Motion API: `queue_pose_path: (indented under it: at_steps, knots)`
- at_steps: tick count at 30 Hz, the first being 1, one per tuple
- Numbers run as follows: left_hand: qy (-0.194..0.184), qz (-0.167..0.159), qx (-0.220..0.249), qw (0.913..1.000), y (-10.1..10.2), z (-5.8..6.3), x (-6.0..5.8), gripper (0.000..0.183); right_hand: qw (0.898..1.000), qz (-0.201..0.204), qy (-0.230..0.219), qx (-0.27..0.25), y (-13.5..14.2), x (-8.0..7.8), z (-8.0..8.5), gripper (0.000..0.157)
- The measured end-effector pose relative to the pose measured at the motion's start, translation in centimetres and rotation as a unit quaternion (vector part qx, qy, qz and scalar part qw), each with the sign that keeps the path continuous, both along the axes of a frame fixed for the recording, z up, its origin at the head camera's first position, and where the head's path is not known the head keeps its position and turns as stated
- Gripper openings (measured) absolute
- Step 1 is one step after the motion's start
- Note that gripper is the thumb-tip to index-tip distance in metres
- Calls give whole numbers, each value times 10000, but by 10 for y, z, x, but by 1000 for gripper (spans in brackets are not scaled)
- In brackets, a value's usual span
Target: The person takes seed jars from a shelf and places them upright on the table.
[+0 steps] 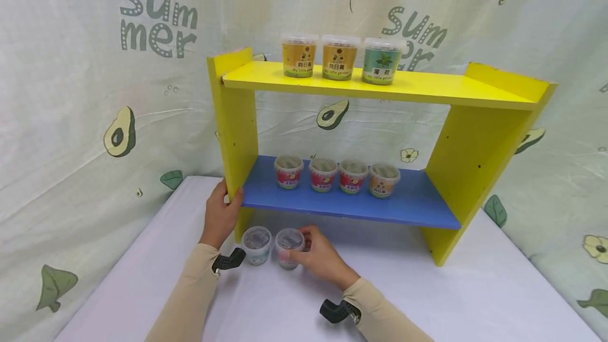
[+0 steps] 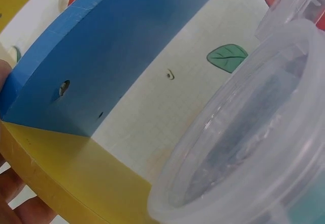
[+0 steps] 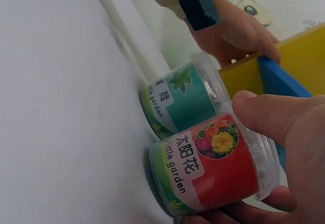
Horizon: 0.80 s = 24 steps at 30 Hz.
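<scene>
My left hand (image 1: 221,218) grips the lower left side panel of a yellow and blue shelf unit (image 1: 231,136), its thumb by the front corner of the blue board (image 1: 342,207). In my right hand (image 1: 325,260) is a lidded plastic plant cup with a red flower label (image 3: 218,168), held between thumb and fingers. That cup stands on the white tabletop in front of the shelf's lower left. Close on its left is another lidded plant cup with a teal mint label (image 3: 185,97); its clear lid (image 2: 249,122) looms large in the left wrist view.
On the blue board sit several small cups, red-labelled ones (image 1: 323,176) and an orange one (image 1: 384,180). The yellow top board (image 1: 427,86) carries two orange-labelled cups (image 1: 298,57) and a green one (image 1: 381,62). Printed cloth (image 1: 157,83) hangs behind.
</scene>
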<state>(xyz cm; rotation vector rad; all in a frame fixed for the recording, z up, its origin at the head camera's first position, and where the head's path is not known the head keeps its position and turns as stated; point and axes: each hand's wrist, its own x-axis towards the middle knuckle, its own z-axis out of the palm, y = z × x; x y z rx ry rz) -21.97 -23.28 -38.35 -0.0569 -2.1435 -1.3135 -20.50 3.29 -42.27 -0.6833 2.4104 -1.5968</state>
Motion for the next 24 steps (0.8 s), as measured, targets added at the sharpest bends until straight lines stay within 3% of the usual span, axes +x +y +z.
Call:
queue_pose_path:
  at_steps: [12, 24]
  knots:
    - [-46, 73, 37, 10000, -1, 1, 0, 46, 9999, -47, 158, 14, -6, 1, -6, 71]
    - [-91, 6, 9, 10000, 0, -1, -1, 47, 9999, -17, 45, 98, -1, 1, -5, 71]
